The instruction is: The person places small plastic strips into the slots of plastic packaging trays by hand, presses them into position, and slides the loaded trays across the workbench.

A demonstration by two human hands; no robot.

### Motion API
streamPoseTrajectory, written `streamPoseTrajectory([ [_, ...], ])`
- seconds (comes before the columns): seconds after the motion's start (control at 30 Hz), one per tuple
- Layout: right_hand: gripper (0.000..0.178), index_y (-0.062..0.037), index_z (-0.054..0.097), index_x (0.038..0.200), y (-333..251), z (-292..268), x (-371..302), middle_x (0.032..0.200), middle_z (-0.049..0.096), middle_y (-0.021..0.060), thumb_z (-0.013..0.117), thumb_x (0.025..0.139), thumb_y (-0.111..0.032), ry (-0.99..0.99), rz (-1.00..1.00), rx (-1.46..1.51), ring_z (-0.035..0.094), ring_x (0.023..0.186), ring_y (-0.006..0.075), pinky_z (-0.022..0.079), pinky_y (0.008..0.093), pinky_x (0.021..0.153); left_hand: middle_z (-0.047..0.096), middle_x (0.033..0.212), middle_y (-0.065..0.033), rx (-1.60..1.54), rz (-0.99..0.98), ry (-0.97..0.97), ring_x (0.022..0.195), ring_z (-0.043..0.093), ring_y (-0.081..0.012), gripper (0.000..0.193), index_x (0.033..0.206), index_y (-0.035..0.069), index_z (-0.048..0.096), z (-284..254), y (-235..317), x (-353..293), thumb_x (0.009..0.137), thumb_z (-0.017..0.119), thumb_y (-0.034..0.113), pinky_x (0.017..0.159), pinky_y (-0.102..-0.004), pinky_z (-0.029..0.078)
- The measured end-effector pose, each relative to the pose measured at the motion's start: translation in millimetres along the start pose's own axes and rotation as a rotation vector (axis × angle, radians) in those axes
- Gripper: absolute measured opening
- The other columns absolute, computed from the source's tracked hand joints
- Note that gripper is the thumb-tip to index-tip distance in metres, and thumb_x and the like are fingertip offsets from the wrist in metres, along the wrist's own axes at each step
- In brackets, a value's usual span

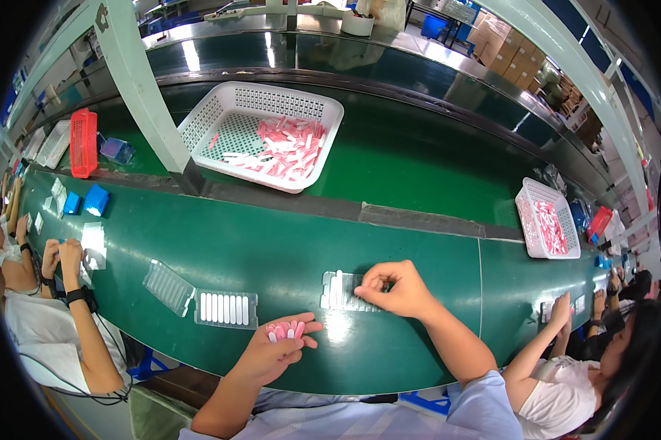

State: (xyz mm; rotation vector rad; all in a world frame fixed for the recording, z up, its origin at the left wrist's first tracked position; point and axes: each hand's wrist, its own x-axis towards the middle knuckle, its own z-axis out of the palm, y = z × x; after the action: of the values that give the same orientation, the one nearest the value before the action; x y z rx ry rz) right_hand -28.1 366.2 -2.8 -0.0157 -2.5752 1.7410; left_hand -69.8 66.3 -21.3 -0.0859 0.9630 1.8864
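Observation:
My left hand (281, 350) is closed around a bunch of small pink-and-white strips (286, 331) with rounded ends. My right hand (399, 289) pinches thumb and forefinger together at a clear plastic tray (371, 301); whether a strip is between the fingertips is too small to tell. Toward that tray's left end lie a few white strips (335, 290). Left of it, another clear tray (253, 319) holds a row of several white strips (224, 309). Beside this one, an open clear tray (168, 287) with ridged slots lies at a slant, bare of strips.
Beyond the worktable (411, 242), a large white basket (330, 121) holds loose pink and white strips. A smaller white basket (528, 220) of strips stands right. A metal post (143, 95) rises left of the large basket. Co-workers sit both sides; blue boxes (96, 199) lie left.

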Motion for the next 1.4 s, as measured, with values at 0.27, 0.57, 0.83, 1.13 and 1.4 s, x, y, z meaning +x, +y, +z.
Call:
streamPoseTrajectory([
  [0.27,0.020,-0.0105,0.072,0.103,-16,9,24,0.079,0.062,0.0015,0.075,0.084,-0.017,-0.081,-0.237,-0.582,0.058,0.074,0.0217,0.044,0.0354,0.081,0.068,0.123,-0.0203,0.016,-0.062,-0.011,0.088,0.071,-0.0202,0.035,0.133,-0.004,0.057,9,-2,1,0.102,0.063,0.012,0.050,-0.0205,0.040],
  [0.57,0.050,-0.0056,0.055,0.137,-6,20,11,0.113,0.053,0.0138,0.066,0.091,-0.022,0.019,-0.318,-0.750,0.051,0.102,0.0318,0.038,0.0412,0.093,0.071,0.115,-0.0201,0.069,-0.036,-0.007,0.079,0.072,-0.0200,0.034,0.129,-0.006,0.058,8,-2,-3,0.102,0.063,0.014,0.042,-0.0209,0.035],
  [0.83,0.027,-0.0075,0.066,0.113,-12,18,11,0.103,0.059,0.0084,0.068,0.089,-0.018,0.162,-0.372,-0.583,0.053,0.098,0.0292,0.036,0.0409,0.092,0.070,0.119,-0.0171,0.123,-0.026,-0.025,0.085,0.072,-0.0175,0.038,0.132,-0.005,0.059,10,-4,-2,0.102,0.065,0.017,0.045,-0.0194,0.037],
  [1.13,0.016,-0.0084,0.070,0.097,-7,11,58,0.093,0.066,0.0073,0.075,0.085,-0.018,0.022,-0.124,-0.640,0.062,0.094,0.0262,0.042,0.0392,0.087,0.070,0.118,-0.0220,0.129,-0.061,-0.016,0.079,0.073,-0.0198,0.036,0.131,-0.009,0.056,17,-10,2,0.102,0.062,0.012,0.042,-0.0211,0.036],
  [1.4,0.011,-0.0069,0.067,0.088,-10,22,60,0.091,0.066,0.0106,0.072,0.086,-0.017,0.085,-0.216,-0.958,0.065,0.091,0.0303,0.046,0.0426,0.078,0.070,0.121,-0.0168,0.165,-0.059,-0.005,0.085,0.072,-0.0170,0.036,0.132,-0.007,0.058,14,-5,-6,0.103,0.062,0.014,0.045,-0.0197,0.036],
])
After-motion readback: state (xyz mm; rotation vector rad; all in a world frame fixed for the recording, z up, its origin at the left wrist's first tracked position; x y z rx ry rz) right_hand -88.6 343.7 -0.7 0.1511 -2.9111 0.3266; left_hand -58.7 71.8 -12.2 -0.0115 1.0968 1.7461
